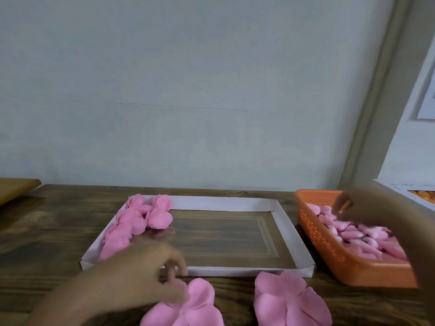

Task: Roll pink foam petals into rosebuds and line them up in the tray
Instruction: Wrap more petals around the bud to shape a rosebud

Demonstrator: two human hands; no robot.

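The left hand (146,274) curls its fingers (175,269) onto the far edge of a flat petal piece (195,307), pinching it just outside the near rim of the tray (235,271). A second petal piece (292,302) lies beside it on the table (47,236). Rosebuds (131,222) crowd the tray's left side, with open floor to their right. The blurred right hand (367,208) hovers over the orange basket (329,250). Its fingers seem bunched, on what I cannot tell.

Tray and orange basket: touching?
Apart. Head view shows a strip of wooden table between the tray's right wall and the orange basket's side.
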